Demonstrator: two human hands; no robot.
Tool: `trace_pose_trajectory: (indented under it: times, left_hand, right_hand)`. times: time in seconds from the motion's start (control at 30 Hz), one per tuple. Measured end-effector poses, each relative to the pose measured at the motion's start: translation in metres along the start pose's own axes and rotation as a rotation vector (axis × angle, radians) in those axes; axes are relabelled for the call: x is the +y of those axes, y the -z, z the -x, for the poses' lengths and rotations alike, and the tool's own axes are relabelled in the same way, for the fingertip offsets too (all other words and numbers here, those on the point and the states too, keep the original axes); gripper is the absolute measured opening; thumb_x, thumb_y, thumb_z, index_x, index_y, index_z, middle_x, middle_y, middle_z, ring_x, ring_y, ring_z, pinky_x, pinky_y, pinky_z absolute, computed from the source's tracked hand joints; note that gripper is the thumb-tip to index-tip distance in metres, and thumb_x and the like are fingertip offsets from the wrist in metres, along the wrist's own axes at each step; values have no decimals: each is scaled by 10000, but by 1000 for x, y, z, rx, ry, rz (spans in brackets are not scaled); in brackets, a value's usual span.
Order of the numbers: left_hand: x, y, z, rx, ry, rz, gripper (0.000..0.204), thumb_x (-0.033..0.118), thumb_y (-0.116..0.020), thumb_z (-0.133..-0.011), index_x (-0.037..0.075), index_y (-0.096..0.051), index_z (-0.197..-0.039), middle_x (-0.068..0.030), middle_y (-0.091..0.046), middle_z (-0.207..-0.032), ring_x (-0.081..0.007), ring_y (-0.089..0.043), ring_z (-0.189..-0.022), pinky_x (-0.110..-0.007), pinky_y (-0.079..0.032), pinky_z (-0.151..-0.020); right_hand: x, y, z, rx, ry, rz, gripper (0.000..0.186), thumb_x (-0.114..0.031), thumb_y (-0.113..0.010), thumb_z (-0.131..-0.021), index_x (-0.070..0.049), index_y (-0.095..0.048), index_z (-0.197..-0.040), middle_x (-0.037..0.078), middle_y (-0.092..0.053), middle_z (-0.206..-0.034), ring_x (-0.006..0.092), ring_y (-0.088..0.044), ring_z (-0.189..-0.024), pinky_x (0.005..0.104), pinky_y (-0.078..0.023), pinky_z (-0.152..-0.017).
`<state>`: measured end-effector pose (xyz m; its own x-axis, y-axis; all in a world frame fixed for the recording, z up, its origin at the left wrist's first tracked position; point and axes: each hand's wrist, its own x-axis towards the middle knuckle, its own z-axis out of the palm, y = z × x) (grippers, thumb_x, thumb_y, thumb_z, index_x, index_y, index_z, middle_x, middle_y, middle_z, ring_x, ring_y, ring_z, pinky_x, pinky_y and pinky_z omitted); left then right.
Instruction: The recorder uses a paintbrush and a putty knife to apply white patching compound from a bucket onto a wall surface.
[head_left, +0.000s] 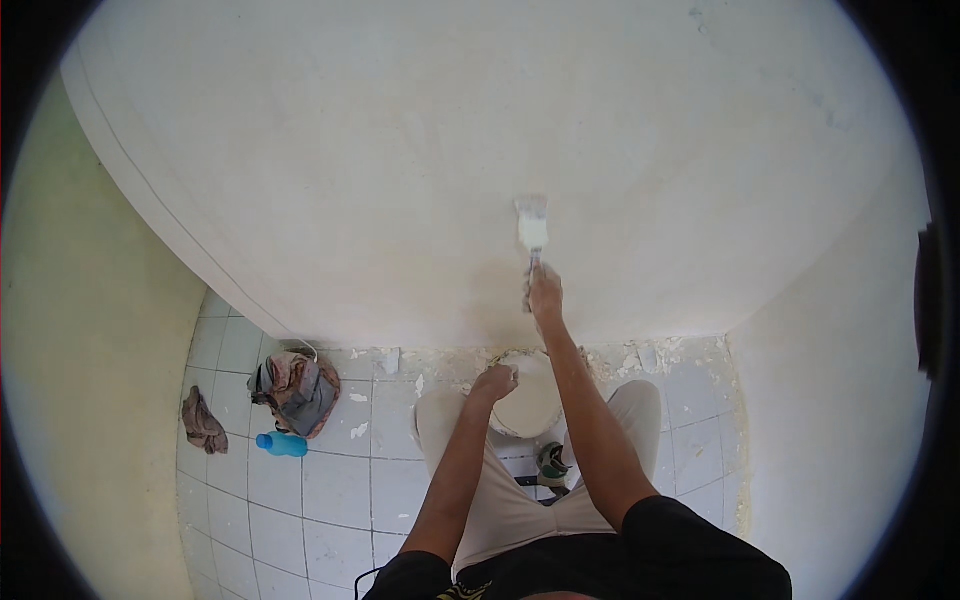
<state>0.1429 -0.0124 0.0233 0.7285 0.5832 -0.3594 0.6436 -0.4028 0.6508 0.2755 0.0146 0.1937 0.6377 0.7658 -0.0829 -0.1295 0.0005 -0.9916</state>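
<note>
My right hand (546,292) is wrapped around the handle of a putty knife (534,228), reaching forward to the pale wall (400,180). White paste coats the knife's blade, which points up the wall; whether its edge touches the surface, I cannot tell. Between my knees stands a round bucket (525,436) with off-white putty (530,395) in it. My left hand (495,382) is closed at the bucket's left rim and appears to grip it, though its fingertips are partly hidden.
Crumbs of dried putty litter the tiled floor (335,490) along the wall's foot. Farther left are a bag with cloths (300,392), a blue bottle (282,444) lying down and a crumpled brown cloth (203,420). Side walls rise at left and right.
</note>
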Motion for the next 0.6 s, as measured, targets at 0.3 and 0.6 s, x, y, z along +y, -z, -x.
trace_pose_trajectory:
  times: [0.3,0.6]
  left_hand:
    - [-2,-4,-1,-12,42,-76,251,271,-623,-763,119,-629,-963,-157,-643,-975,-310,-611,-946,-409,-475,-826]
    - [-8,-2,4,-49,41,-60,253,272,-628,-782,111,-639,-977,-178,-643,-975,-316,-614,-946,-406,-471,-830]
  right_hand:
    - [3,35,21,-59,-199,55,353,-365,-511,-920,-25,-532,-826,11,-457,-530,125,-442,-391,303,-425,-377]
    - [-247,-1,2,-151,302,-58,244,-295,-509,-934,-60,-547,-882,-5,-396,-560,108,-389,-440,276,-350,-399]
